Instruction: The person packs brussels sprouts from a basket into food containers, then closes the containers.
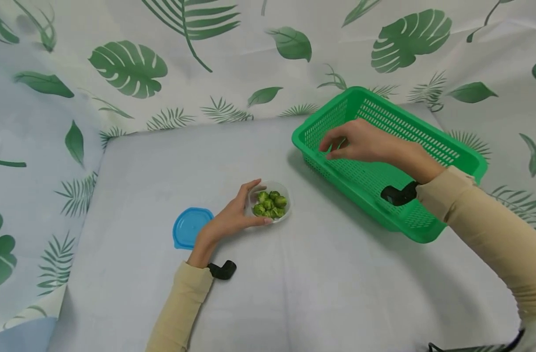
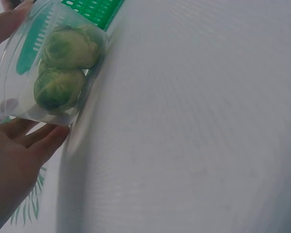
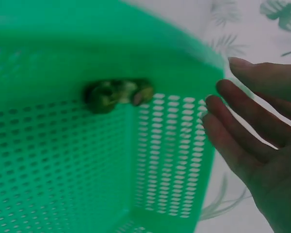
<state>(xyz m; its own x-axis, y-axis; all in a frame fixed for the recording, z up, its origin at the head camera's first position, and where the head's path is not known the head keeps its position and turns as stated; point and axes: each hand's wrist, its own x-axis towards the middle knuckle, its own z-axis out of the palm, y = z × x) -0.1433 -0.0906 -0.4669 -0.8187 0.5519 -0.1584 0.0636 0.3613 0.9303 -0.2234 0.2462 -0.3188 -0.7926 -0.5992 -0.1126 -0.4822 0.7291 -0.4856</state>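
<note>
My left hand (image 1: 232, 215) grips a small clear plastic container (image 1: 273, 185), thumb on its near side and fingers round the far side. Several Brussels sprouts (image 1: 271, 203) lie in it; the left wrist view shows sprouts (image 2: 59, 90) through its wall, with the container standing on the table. Over the left part of the green basket (image 1: 366, 173) is my right hand (image 1: 364, 142), its fingers loosely bent and holding nothing. In the right wrist view, Brussels sprouts (image 3: 103, 97) are seen, blurred, inside the basket, beyond the fingertips (image 3: 211, 121). They are hidden in the head view.
A blue lid (image 1: 190, 227) lies on the table (image 1: 259, 303) just left of my left wrist. The basket stands at the back right. Behind the table hangs a white cloth (image 1: 232, 83) printed with green leaves.
</note>
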